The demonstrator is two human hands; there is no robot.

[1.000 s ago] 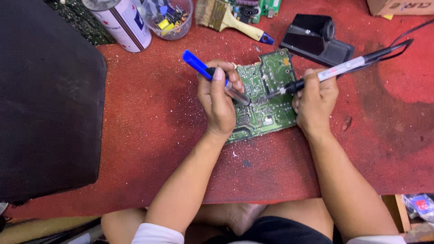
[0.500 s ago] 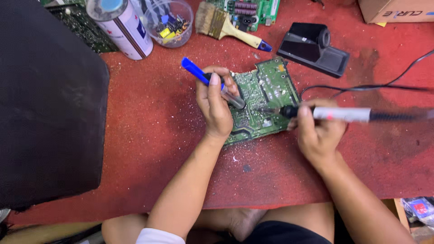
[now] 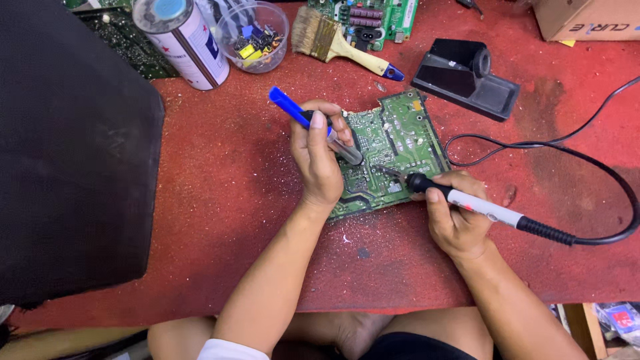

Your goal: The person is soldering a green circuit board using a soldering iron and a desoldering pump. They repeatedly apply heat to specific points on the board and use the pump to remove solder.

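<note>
A green circuit board [image 3: 400, 137] lies solder side up on the red mat [image 3: 227, 200]. My left hand [image 3: 319, 157] grips a blue-topped desoldering pump [image 3: 313, 125], its nozzle pressed to the board near the middle. My right hand [image 3: 455, 217] holds a soldering iron [image 3: 480, 207] by its white and black handle, the metal tip touching the board just right of the pump's nozzle. The iron's black cord [image 3: 567, 143] loops away to the right.
A black iron stand [image 3: 467, 77], a paintbrush [image 3: 340, 43], a clear cup of small parts [image 3: 253, 37], a spray can [image 3: 180, 40] and another green board [image 3: 373, 17] line the back. A large black panel [image 3: 67, 153] covers the left. A cardboard box [image 3: 587, 20] sits far right.
My right hand swung the iron's handle down and to the right, bringing the tip lower on the board. The cord now loops across the mat. My left hand stayed put with the pump.
</note>
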